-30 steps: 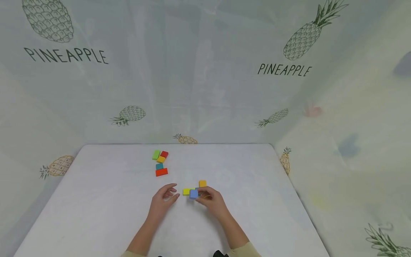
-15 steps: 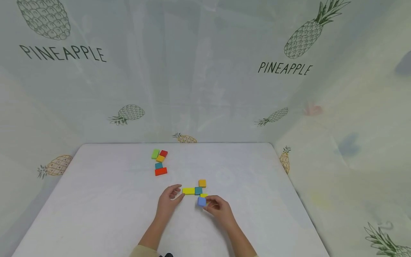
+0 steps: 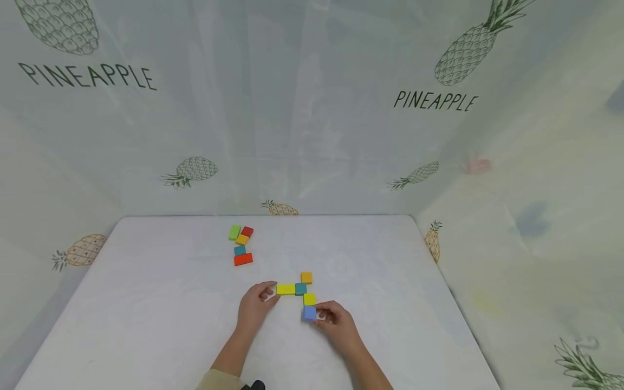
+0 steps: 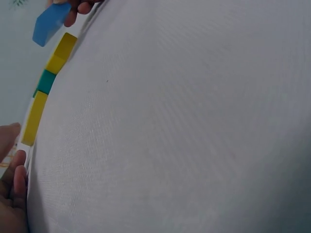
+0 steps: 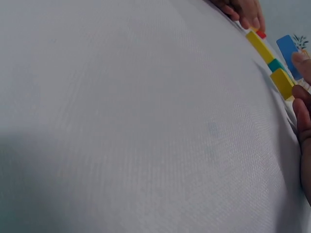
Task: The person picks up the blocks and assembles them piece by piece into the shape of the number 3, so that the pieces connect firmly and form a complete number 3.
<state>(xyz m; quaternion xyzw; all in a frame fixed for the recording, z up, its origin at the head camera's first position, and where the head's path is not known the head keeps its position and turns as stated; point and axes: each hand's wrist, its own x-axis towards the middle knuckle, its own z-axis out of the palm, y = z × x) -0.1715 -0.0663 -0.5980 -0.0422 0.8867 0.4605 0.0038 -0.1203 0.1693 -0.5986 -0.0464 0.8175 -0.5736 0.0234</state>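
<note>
My right hand [image 3: 338,325] pinches a blue block [image 3: 309,313] between thumb and fingers. From the head the blue block lies at the near side of a short yellow block [image 3: 309,299]; in the left wrist view the blue block [image 4: 48,23] looks tilted and raised. A teal block [image 3: 300,289] joins the short yellow block to a longer yellow block [image 3: 285,290]. At the longer block's left end is my left hand [image 3: 255,306], thumb and index finger on either side of that end. An orange block [image 3: 306,278] lies just beyond the teal one.
Further back on the white table [image 3: 161,298] lies a loose group: a green block [image 3: 235,233], a dark red block [image 3: 247,232], an orange-yellow block [image 3: 242,239], a teal block [image 3: 240,250] and a red block [image 3: 243,259]. A pineapple-print curtain [image 3: 292,108] hangs behind the table.
My right hand has brought the blue block toward me and slightly right, to the short yellow block's near side. The left hand has moved right to the long yellow block's end, then stayed.
</note>
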